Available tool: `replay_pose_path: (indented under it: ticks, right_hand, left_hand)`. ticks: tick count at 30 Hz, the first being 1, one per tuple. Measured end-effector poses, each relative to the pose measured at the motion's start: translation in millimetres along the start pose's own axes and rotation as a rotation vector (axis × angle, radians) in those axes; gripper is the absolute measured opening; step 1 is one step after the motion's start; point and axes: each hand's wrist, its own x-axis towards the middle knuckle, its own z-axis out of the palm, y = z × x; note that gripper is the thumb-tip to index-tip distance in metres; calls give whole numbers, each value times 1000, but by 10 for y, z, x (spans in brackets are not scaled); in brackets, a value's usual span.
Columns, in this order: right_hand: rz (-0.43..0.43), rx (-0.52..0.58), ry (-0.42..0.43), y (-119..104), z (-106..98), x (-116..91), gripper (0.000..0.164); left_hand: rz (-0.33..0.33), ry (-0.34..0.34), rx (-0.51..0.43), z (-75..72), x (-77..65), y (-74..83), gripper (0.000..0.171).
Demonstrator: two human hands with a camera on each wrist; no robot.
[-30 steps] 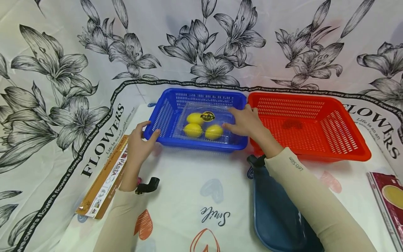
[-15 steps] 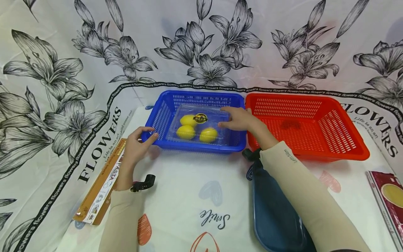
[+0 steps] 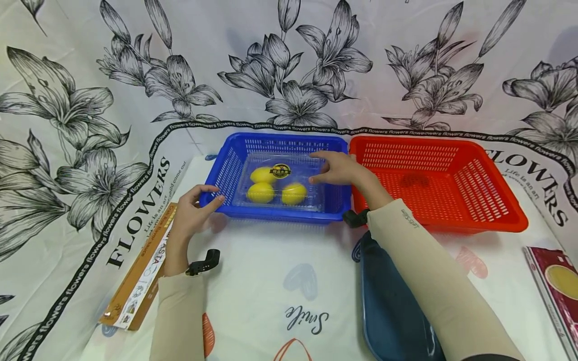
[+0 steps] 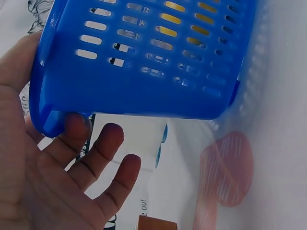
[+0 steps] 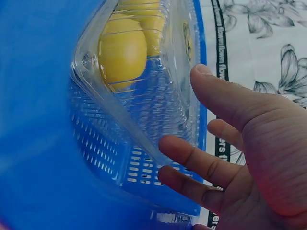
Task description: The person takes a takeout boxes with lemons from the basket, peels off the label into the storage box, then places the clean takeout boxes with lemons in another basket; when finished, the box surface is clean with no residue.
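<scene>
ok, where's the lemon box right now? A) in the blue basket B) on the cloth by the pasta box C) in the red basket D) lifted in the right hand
A: the clear lemon box lies inside the blue basket; the red basket holds nothing.

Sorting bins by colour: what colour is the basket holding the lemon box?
Blue basket; clearest in the head view.

"FLOWERS" in big black letters on the cloth (image 3: 135, 220), twice, left and right; small "flowers" repeated along its black band. "Smile", upside down, on the worktop cover (image 3: 307, 321). "PASTA" on the box (image 3: 140, 273). "Let's Slim" on the right sleeve (image 3: 408, 219). Sticker (image 3: 280, 171) on the clamshell: unreadable.
</scene>
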Motion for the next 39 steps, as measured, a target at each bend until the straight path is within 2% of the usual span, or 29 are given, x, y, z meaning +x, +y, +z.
replay_pose_path:
  ticks: [6, 13, 21, 28, 35, 39]
  right_hand:
    - [-35, 49, -6, -14, -20, 82, 68]
    - [-53, 164, 26, 62, -25, 184, 54]
    - [-40, 303, 48, 153, 59, 266, 53]
    - [-56, 301, 65, 116, 115, 318, 51]
    - [-27, 386, 31, 109, 163, 326, 54]
    - [-13, 430, -22, 96, 181, 337, 58]
  left_hand:
    - [-4, 2, -60, -3, -6, -11, 44]
    - [8, -11, -58, 0, -17, 16, 44]
    - [4, -20, -71, 2, -7, -3, 43]
    - [2, -22, -65, -1, -11, -23, 42]
    - [1, -33, -87, -5, -15, -23, 42]
    - [7, -34, -100, -9, -12, -24, 40]
